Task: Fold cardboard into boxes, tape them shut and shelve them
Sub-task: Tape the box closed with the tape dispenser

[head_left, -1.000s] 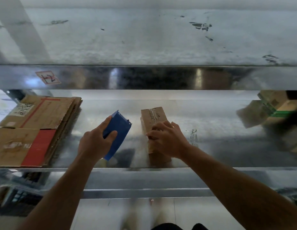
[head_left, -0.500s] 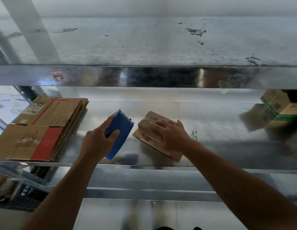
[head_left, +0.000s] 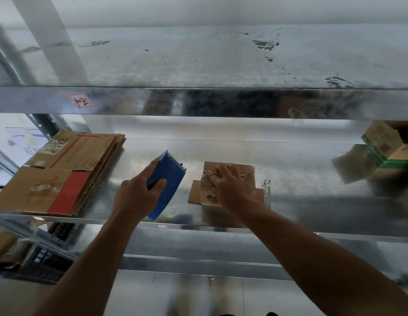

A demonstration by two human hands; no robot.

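- Head view: left hand (head_left: 135, 197) wraps a smooth blue plastic tape dispenser (head_left: 167, 182) above the shiny galvanised shelf (head_left: 312, 179).
- Right hand (head_left: 231, 190), fingers curled, grips the small brown cardboard box (head_left: 228, 183) on that shelf.
- Flattened corrugated cardboard (head_left: 57, 172) lies stacked at the left.

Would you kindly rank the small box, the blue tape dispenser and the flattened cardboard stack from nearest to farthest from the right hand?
1. small box, held under the right hand.
2. blue tape dispenser, left, in the left hand.
3. flattened cardboard stack, far left on the shelf.
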